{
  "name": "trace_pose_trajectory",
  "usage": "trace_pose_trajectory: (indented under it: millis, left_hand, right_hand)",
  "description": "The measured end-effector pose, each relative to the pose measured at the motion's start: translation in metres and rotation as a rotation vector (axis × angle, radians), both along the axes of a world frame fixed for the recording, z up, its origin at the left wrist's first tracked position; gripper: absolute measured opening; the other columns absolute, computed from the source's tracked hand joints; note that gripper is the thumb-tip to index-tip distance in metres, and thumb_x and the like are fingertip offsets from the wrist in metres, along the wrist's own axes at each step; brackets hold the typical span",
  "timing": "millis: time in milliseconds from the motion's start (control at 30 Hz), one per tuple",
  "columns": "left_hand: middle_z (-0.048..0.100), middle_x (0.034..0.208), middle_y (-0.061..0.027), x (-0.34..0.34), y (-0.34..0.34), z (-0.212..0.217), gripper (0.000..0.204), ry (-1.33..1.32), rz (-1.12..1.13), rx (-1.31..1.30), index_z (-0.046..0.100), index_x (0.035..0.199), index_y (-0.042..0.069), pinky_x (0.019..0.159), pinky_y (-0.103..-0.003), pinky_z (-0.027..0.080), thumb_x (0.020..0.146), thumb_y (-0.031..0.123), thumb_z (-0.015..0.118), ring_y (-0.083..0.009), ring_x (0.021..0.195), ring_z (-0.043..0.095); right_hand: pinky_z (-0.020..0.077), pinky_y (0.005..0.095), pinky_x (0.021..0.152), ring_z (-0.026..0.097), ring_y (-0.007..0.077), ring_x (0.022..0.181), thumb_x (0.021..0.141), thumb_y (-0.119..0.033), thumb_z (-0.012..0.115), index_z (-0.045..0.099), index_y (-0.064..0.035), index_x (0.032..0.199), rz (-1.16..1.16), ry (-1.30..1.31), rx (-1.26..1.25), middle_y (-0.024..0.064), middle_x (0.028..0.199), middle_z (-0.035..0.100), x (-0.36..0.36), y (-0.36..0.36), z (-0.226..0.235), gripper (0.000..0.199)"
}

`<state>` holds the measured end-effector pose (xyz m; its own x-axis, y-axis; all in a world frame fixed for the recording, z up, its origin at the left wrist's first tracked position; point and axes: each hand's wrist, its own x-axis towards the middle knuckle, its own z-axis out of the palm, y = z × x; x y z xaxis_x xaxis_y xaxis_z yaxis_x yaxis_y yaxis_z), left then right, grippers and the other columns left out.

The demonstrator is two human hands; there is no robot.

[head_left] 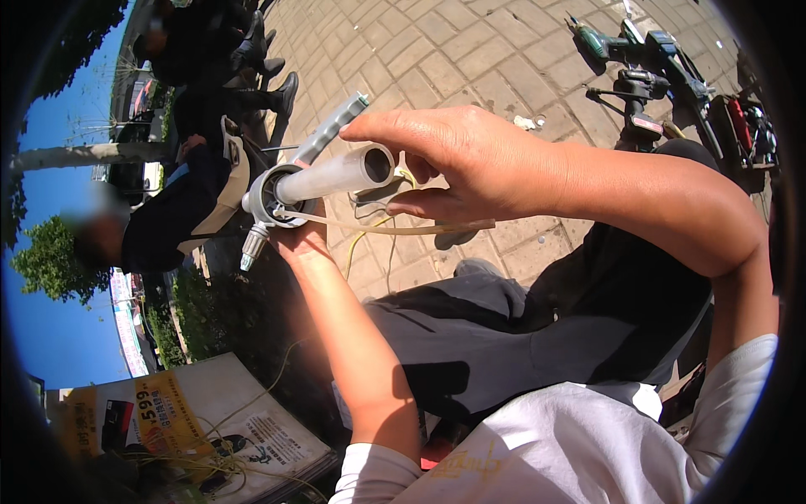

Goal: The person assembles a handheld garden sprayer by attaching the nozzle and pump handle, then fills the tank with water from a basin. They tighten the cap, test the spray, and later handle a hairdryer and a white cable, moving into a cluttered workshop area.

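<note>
The left hand (300, 244) is held up in the air, over the brick ground (470, 59). Its fingers are wrapped from below around a grey metal fitting (270, 202) with a round ring. A short grey pipe (336, 175) sticks out of the ring. The pipe's long way runs from the lower left up to the upper right, and its open round end points up and to the right, toward the right hand (453, 164). The right hand is right next to that open end, with its fingers a little apart and bent; I cannot tell if they touch the pipe. A thin pale strip (395, 225) runs from the fitting under the right hand. A grey handle (332, 128) points up and right behind the pipe. A green drill (617, 46) lies far off on the bricks. Papers (210, 420) lie low on the left.
</note>
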<state>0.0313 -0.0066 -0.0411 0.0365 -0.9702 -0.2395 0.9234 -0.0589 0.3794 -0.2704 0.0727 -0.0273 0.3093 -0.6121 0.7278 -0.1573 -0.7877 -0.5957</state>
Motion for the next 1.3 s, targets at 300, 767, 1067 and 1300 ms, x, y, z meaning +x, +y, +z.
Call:
trace_pose_trajectory:
  millis: [300, 767, 1067, 1300]
  left_hand:
    - [0.068, 0.090, -0.0152, 0.018, -0.010, -0.028, 0.032, -0.279, -0.172, 0.034, 0.062, 0.089, -0.001, 0.087, -0.052, 0.055, 0.092, 0.029, 0.052, -0.0324, 0.086, 0.065]
    - [0.068, 0.096, -0.0128, -0.018, 0.013, 0.001, 0.029, -0.144, -0.029, -0.138, 0.063, 0.096, 0.002, 0.099, -0.053, 0.045, 0.087, 0.029, 0.057, -0.0321, 0.097, 0.064]
    - [0.065, 0.100, -0.0113, -0.015, 0.018, 0.012, 0.029, -0.212, -0.029, -0.266, 0.060, 0.104, 0.001, 0.091, -0.048, 0.050, 0.091, 0.027, 0.056, -0.0288, 0.097, 0.063]
    - [0.065, 0.101, -0.0110, -0.012, 0.024, 0.013, 0.029, -0.173, -0.064, -0.327, 0.061, 0.103, 0.003, 0.096, -0.053, 0.046, 0.090, 0.028, 0.056, -0.0285, 0.098, 0.062]
  right_hand:
    - [0.0488, 0.0379, 0.055, 0.063, 0.0295, 0.063, 0.076, -0.022, 0.077, 0.057, -0.0032, 0.094, 0.014, -0.147, 0.205, 0.0122, 0.066, 0.060, 0.000, 0.003, 0.016, 0.032]
    - [0.0496, 0.0338, 0.050, 0.059, 0.0250, 0.049, 0.086, -0.033, 0.069, 0.061, 0.0044, 0.078, -0.084, 0.039, 0.485, 0.0108, 0.054, 0.056, -0.011, 0.001, 0.023, 0.039]
    - [0.0523, 0.0403, 0.062, 0.065, 0.0364, 0.070, 0.081, -0.029, 0.074, 0.059, 0.0041, 0.102, -0.162, 0.290, -0.062, 0.0214, 0.075, 0.063, -0.009, -0.005, -0.002, 0.042]
    - [0.0382, 0.0291, 0.038, 0.050, 0.0115, 0.042, 0.098, -0.038, 0.049, 0.060, 0.0050, 0.092, 0.440, -0.297, 1.308, 0.0075, 0.063, 0.058, 0.002, 0.000, 0.009, 0.045]
